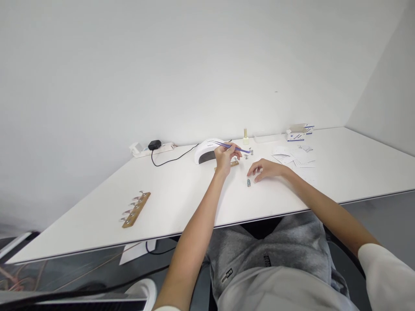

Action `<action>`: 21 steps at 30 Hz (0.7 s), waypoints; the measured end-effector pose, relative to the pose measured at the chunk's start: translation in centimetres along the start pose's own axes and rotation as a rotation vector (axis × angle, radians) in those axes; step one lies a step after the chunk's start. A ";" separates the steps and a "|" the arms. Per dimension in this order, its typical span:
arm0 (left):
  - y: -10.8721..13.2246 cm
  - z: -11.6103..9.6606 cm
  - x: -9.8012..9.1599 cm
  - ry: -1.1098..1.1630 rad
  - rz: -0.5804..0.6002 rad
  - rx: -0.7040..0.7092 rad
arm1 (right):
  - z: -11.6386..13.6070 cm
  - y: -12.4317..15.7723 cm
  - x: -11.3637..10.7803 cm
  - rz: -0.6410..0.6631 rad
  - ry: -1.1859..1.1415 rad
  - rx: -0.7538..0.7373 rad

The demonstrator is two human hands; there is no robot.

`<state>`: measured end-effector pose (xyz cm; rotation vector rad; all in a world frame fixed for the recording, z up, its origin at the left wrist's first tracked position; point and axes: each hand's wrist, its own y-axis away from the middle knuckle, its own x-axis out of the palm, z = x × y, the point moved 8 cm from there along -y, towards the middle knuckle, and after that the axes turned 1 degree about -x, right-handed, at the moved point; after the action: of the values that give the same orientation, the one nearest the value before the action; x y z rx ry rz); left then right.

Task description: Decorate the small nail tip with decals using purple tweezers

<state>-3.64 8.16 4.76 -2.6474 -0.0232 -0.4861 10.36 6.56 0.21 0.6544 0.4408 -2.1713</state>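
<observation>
Purple tweezers point(239, 149) are held in my left hand point(224, 157), their bent tip pointing right toward small metal holders point(251, 151). Below that hand lies a short wooden strip point(234, 163), partly hidden by it. My right hand point(266, 169) rests low over the white table point(181, 194), its fingers curled but apart, with nothing visible in them. Close to its fingertips sits a small teal decorated piece point(248, 182). Behind my left hand stands a white nail lamp point(205, 151).
A wooden strip with several nail tips on stands point(136, 210) lies at the left. Along the wall are a power strip point(164, 148) with a black adapter point(154, 144), a polish bottle point(245, 137) and a small box point(295, 133). Papers point(293, 156) spread at the right.
</observation>
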 end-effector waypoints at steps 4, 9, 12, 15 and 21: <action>-0.2 0.1 -0.4 0.025 -0.022 0.003 | -2.4 0.8 -4.4 -0.358 0.093 0.099; -0.3 0.5 -0.3 -0.007 -0.025 -0.029 | -5.3 2.7 -7.5 -0.620 0.458 0.367; -0.1 0.8 0.0 -0.057 -0.019 -0.053 | -6.3 3.1 -6.8 -0.529 0.541 0.531; -0.1 0.9 0.1 -0.100 -0.026 -0.075 | -6.2 3.4 -6.1 -0.496 0.567 0.582; -0.1 1.1 0.0 -0.135 -0.043 -0.096 | -6.9 4.0 -6.1 -0.418 0.431 0.638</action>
<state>-3.31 8.69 3.88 -2.7749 -0.1017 -0.3288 18.89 11.33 -2.15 1.5099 0.0866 -2.5800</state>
